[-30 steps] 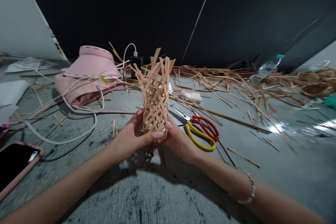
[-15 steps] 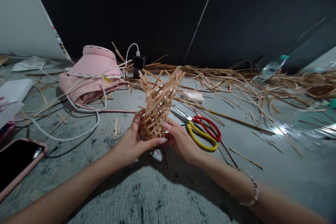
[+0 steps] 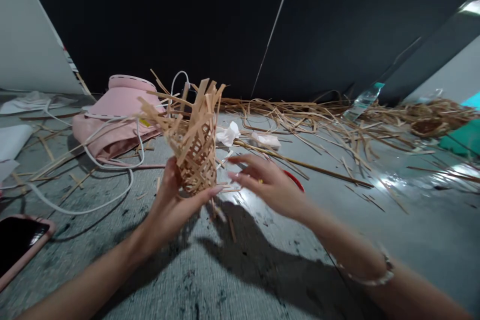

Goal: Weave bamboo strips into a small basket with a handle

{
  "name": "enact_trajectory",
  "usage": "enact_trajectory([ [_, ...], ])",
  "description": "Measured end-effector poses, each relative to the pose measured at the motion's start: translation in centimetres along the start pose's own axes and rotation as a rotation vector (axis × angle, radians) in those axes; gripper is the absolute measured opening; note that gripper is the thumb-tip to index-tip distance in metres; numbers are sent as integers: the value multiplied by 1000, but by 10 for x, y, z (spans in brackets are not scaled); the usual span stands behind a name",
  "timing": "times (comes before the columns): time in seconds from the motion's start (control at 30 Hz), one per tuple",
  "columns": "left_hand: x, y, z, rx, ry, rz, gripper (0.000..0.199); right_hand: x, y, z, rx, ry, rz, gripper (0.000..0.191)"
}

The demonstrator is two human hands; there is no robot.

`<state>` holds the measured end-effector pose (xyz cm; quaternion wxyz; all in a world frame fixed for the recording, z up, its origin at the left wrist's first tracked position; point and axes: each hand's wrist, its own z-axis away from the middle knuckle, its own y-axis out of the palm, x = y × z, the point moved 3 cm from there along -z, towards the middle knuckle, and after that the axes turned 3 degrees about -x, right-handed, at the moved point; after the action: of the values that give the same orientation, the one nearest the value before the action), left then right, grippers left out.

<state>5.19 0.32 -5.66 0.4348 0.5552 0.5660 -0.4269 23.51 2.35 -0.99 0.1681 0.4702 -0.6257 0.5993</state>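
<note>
in the head view, the person's left hand [image 3: 174, 207] is closed around the lower part of a tall, open woven form of pale tan bamboo strips [image 3: 195, 152]. this woven form is above the grey speckled surface [image 3: 423, 260], not resting on it. it leans toward the left side of the picture, and many loose strip ends stand out from its top. the right hand [image 3: 268, 185] is open and holds nothing. its fingers [image 3: 243, 160] are spread and stay just beside the weave, without touching it. a beaded bracelet [image 3: 369, 275] sits on the right wrist.

what has just changed is this: a moment ago both hands held the weave nearly upright, but now the right hand has released it and the weave has tilted. so the left hand alone carries it now. the right hand also has moved over the scissors, and only a small part of the red scissor handle [image 3: 294, 180] shows.

around the hands lie a crumpled white tissue [image 3: 227, 134], a pink fabric piece with stitched edge [image 3: 116, 122], a white cable [image 3: 84, 207], a phone in a pink case [image 3: 18, 245], a clear plastic bottle [image 3: 363, 102] and many scattered bamboo strips [image 3: 300, 122].
</note>
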Motion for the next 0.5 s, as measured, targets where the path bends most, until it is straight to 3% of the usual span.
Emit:
enact_trajectory([
  [0.07,-2,-1,1,-31,51,-23,54,-5,-39,-7,-199,-66,250,29],
  [0.1,0,-1,2,-31,55,-41,53,-13,-56,-11,-274,-34,387,27],
  [0.13,3,-1,3,-29,49,-59,52,-24,-69,-14,-299,32,541,25],
  [0.2,9,-2,4,-23,45,-105,52,-51,-82,-21,-208,151,732,17],
  [0.33,20,-6,6,-30,27,-133,58,-94,-67,-28,-86,183,808,11],
  [0.5,23,-7,11,-36,23,-101,58,-120,-49,-28,-106,218,881,10],
])
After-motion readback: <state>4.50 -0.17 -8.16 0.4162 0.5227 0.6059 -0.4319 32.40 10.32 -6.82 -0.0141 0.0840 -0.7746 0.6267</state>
